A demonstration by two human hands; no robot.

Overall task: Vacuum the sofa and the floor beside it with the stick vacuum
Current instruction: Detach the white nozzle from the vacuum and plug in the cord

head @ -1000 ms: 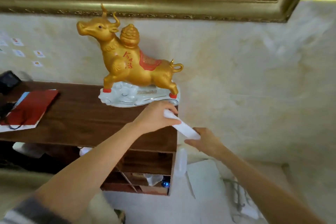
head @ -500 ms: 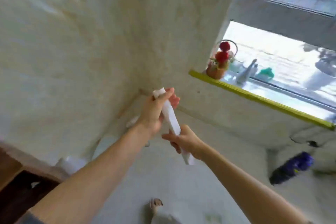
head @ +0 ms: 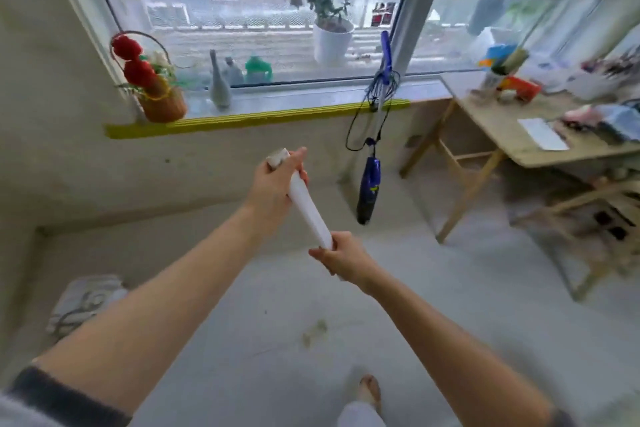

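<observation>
Reaching forward with both bare forearms, the person is gripping a white tube (head: 309, 210) held slanted over the floor (head: 242, 340). The left hand (head: 273, 189) is wrapping its fingers round the tube's upper end, wrist raised, while the right hand (head: 341, 258) is closing its fingers round the lower end, nearer the body. Farther right, a blue stick vacuum (head: 372, 163) is leaning upright against the wall under the window sill (head: 256, 118), well apart from both hands; a wooden counter (head: 502, 139) is standing beyond it. Compared with half a second ago, the view is now facing the window, and the vacuum is showing fully.
</observation>
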